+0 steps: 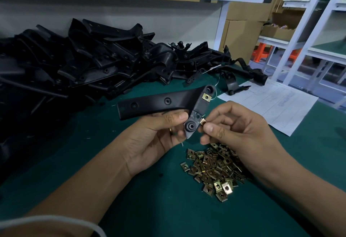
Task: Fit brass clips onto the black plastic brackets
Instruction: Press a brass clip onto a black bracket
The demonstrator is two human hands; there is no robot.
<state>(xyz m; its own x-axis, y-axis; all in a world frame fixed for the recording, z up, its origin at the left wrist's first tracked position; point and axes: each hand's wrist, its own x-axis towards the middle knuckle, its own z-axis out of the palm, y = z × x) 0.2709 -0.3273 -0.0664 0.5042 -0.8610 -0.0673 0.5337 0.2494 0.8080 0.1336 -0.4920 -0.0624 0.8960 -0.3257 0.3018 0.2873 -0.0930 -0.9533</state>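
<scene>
Your left hand grips the black bracket above the counter, long arm running left, short leg angling down toward you. Your right hand pinches a brass clip just right of that leg's lower tab, almost touching. One fitted clip already sits on the upper tab. Likely next: slide leftward onto the edge. Loose clips lie below.

Both hands raised: left gripping, right pinching.
</scene>
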